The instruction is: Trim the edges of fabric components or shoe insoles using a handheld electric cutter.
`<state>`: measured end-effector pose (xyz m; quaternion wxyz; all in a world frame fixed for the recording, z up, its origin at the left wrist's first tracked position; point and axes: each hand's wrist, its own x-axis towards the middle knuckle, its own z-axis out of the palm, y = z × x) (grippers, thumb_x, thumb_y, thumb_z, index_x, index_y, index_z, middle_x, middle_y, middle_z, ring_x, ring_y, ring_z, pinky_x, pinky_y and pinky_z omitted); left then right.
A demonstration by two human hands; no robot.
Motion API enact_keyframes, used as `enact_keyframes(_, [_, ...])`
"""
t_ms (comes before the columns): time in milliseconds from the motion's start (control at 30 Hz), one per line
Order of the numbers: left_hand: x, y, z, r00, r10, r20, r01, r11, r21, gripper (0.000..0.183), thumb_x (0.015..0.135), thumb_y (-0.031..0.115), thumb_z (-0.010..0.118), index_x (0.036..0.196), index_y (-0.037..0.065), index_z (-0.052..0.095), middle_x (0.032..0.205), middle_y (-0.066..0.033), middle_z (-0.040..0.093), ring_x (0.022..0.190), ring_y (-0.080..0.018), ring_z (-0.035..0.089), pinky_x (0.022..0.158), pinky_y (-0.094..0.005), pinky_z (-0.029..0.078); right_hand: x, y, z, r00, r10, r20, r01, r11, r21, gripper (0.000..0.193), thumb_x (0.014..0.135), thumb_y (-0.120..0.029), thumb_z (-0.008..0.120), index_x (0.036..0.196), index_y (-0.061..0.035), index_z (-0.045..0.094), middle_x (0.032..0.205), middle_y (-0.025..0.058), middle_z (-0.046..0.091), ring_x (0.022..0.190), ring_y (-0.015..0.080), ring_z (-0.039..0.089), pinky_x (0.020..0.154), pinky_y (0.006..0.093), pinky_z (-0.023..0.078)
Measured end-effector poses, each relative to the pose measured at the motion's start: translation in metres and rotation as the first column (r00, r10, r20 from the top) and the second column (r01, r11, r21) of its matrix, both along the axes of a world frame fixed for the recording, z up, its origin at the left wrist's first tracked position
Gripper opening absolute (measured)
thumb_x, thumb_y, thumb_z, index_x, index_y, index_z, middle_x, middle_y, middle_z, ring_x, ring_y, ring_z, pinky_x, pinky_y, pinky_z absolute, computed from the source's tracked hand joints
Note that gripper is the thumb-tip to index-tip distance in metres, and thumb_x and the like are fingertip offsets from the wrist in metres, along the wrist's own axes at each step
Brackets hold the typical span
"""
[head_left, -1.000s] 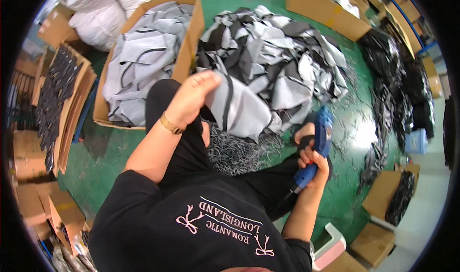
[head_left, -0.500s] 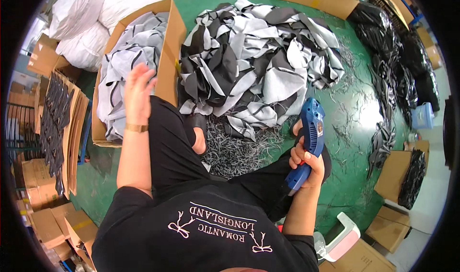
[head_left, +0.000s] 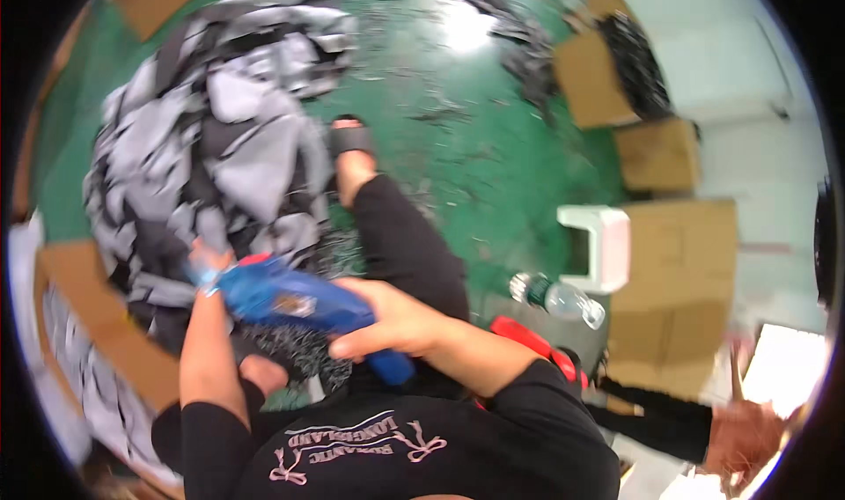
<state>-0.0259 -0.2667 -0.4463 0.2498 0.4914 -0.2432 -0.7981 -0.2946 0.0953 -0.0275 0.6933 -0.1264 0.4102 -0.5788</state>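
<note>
Across the glossy green floor [head_left: 493, 174] sprawled a rumpled mound of grey-and-black cloth pieces [head_left: 255, 170].
Between mound and body, a long, rounded blue handheld power tool [head_left: 295, 302] pointed leftward, the right hand [head_left: 396, 322] wrapped around its rear portion. The left hand [head_left: 211, 258], blurred and partly hidden at the tool's front end, was by the near cloth; I couldn't tell whether it was spread or gripping. To my eye, good handling called for a steady right grip and the left kept clear of that front end.
</note>
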Motion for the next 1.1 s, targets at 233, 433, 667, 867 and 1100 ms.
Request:
enact_keyframes(233, [-0.001,0.015,-0.008,0.754,-0.571,0.324,0.656,0.653,-0.378,0.039,0.085,0.023,0.060,0.121,0.008,0.057,0.109,-0.0068,0.063,0.089,-0.0203,0.062,0.082,-0.0336,0.051,0.002,-0.006,-0.013,0.999,-0.029,0.030,0.031,0.998,-0.054,0.060,0.071,-0.013,0.078,0.123,-0.0020,0.049,0.083,0.0023,0.058,0.065,0.0079,0.055,0.058,0.0231,0.046])
enact_keyframes(433, [-0.068,0.059,0.200,0.851,-0.341,0.399,0.513,0.704,-0.492,0.035,0.091,0.009,0.052,0.126,0.005,0.053,0.114,-0.0034,0.060,0.098,-0.0168,0.060,0.086,-0.0297,0.048,0.007,0.012,-0.022,0.996,-0.076,-0.054,0.070,0.993,-0.098,0.053,0.071,-0.013,0.077,0.116,-0.0028,0.052,0.081,0.0028,0.059,0.062,0.0089,0.056,0.055,0.0245,0.048])
enact_keyframes(667, [-0.023,0.087,0.316,0.985,-0.058,0.159,0.128,0.872,-0.473,0.013,0.088,0.020,0.066,0.094,0.009,0.066,0.091,-0.0012,0.066,0.074,-0.0139,0.063,0.062,-0.0296,0.053,0.012,-0.005,-0.038,0.984,-0.137,-0.114,0.113,0.974,-0.197,0.053,0.069,-0.017,0.079,0.112,-0.0011,0.054,0.080,0.0038,0.059,0.064,0.0113,0.057,0.056,0.0271,0.049])
enact_keyframes(867, [-0.044,0.233,0.399,0.965,-0.020,0.262,0.159,0.837,-0.523,0.035,0.084,0.038,0.067,0.077,0.004,0.067,0.066,-0.0014,0.062,0.057,-0.0114,0.057,0.048,-0.0240,0.038,0.034,0.006,-0.012,0.889,-0.181,-0.421,0.121,0.979,-0.165,0.051,0.069,-0.028,0.079,0.108,-0.0010,0.060,0.093,0.0044,0.063,0.085,0.0143,0.059,0.084,0.0306,0.044])
enact_keyframes(1100, [-0.030,0.303,0.422,0.936,-0.286,-0.205,0.152,0.855,-0.496,0.041,0.086,0.017,0.066,0.123,0.005,0.055,0.106,-0.0048,0.064,0.092,-0.0142,0.060,0.074,-0.0300,0.052,0.072,0.018,-0.010,0.805,-0.109,-0.584,0.000,0.983,-0.183,0.044,0.067,-0.011,0.077,0.104,-0.0020,0.056,0.089,-0.0015,0.053,0.077,0.0103,0.050,0.072,0.0235,0.040])
